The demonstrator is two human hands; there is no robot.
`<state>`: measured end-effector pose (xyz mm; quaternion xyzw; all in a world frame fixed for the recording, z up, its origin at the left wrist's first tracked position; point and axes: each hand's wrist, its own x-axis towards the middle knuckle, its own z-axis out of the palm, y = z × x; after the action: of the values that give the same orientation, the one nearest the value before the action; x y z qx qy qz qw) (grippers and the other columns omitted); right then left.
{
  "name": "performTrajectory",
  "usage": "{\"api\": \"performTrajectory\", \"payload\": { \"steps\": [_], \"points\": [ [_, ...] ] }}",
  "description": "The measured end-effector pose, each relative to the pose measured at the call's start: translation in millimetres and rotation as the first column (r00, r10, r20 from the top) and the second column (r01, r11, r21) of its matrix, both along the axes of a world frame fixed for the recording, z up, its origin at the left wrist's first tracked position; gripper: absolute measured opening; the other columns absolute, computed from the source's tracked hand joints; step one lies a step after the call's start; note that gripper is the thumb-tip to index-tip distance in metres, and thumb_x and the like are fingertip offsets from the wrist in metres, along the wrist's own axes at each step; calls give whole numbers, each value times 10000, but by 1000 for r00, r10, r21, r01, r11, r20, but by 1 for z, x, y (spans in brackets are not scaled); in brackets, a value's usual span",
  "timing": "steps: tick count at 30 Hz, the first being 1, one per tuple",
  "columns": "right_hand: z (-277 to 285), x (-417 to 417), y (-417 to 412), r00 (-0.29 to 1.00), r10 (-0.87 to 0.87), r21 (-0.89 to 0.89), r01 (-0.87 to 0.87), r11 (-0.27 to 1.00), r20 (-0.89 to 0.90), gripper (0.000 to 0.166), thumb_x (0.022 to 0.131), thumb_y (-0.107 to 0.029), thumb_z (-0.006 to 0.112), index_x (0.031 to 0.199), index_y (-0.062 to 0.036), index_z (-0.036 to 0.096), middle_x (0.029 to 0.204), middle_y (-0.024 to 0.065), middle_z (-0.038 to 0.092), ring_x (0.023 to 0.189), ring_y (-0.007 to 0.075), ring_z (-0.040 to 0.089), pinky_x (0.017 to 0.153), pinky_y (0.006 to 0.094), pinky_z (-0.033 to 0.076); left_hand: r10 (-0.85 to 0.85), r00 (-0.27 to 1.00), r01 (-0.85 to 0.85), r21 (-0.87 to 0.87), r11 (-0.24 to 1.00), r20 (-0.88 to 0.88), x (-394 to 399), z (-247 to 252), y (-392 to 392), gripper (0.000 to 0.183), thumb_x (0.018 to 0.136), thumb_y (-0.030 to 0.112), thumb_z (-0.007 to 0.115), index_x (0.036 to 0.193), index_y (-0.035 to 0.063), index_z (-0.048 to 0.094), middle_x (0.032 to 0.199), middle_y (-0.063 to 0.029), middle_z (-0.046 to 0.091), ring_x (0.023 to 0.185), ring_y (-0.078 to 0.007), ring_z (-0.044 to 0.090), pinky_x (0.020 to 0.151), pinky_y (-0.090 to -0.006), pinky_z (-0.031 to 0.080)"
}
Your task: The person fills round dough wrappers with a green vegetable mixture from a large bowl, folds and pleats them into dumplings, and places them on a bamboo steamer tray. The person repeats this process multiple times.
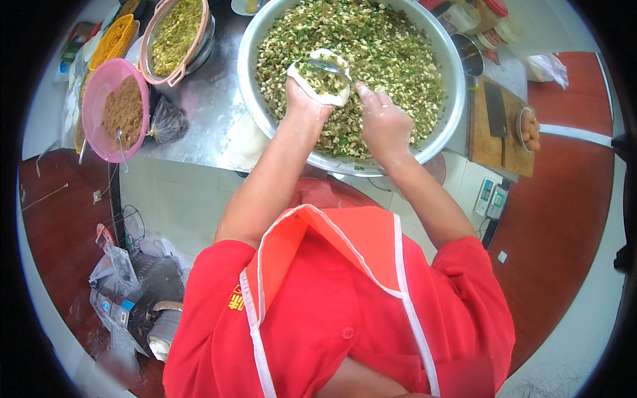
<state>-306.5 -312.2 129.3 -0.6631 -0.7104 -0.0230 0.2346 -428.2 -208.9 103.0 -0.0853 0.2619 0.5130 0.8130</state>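
Note:
My left hand [304,102] cups a round white dough wrapper [339,99] over a big metal basin. Green and pale chopped filling [321,82] lies in the hollow of the dough. A metal spoon [324,65] rests against that filling, its handle running to my right hand [385,122], whose fingers are closed around it. The wide metal basin [452,99] under both hands is full of diced pale cubes mixed with chopped greens [398,54]. My left palm and most of the spoon handle are hidden.
To the left stand a pink bowl [92,112] of brown filling with spoons, a pink colander [144,49] of yellow-green filling and a yellow basket [130,22]. A knotted plastic bag [169,119] lies near them. At right, a cleaver [495,109] and a bowl of eggs [530,129] sit on a wooden board [485,154].

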Motion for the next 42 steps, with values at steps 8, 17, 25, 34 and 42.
{"api": "performTrajectory", "payload": {
  "steps": [8, 17, 25, 34, 42],
  "points": [
    [21, 26, -2, -59, -574, -465, -520, 716, -817, 235, 885, -105, 485, 1043, 6, 620, 538, -62, 381, 419, 22, 304, 375, 173, 227, 17, 998, -23, 106, 994, 58, -1, -9, -5, 398, 924, 275, 318, 1095, 19, 569, 1026, -159, 619, 920, -315, 610, 809, -471, 515],
    [22, 29, -4, 39, -606, -523, -551, 650, -794, 263, 869, -84, 449, 1057, 14, 605, 536, -63, 358, 427, 36, 290, 377, 199, 201, -32, 999, 35, 80, 996, -41, -11, -2, -15, 396, 922, 301, 353, 1147, 37, 543, 1095, -151, 584, 1002, -304, 563, 858, -466, 477],
    [4, 39, -7, 342, -486, -593, -510, 623, -804, 240, 870, -137, 463, 1008, -8, 612, 583, -3, 438, 485, 99, 408, 449, 254, 339, 30, 987, -7, 145, 989, -155, -24, -15, -9, 353, 913, 292, 397, 1078, 34, 572, 1016, -137, 615, 911, -278, 604, 790, -449, 519],
    [-8, 23, 17, 733, -75, -379, -259, 888, -676, 157, 846, -112, 573, 951, -5, 622, 905, 106, 647, 805, 218, 626, 756, 322, 491, 18, 999, -24, 210, 977, 30, -24, -1, -15, 413, 934, 331, 329, 1152, 55, 545, 1088, -142, 601, 967, -318, 592, 820, -489, 506],
    [-9, 5, 25, 180, -396, -435, -411, 802, -900, 118, 813, -90, 645, 904, -19, 619, 777, 7, 625, 698, 88, 580, 638, 209, 445, 23, 998, -31, 139, 990, 58, -20, -2, -23, 403, 913, 346, 387, 1095, 37, 570, 1020, -144, 620, 933, -315, 604, 796, -476, 521]
  ]
}}
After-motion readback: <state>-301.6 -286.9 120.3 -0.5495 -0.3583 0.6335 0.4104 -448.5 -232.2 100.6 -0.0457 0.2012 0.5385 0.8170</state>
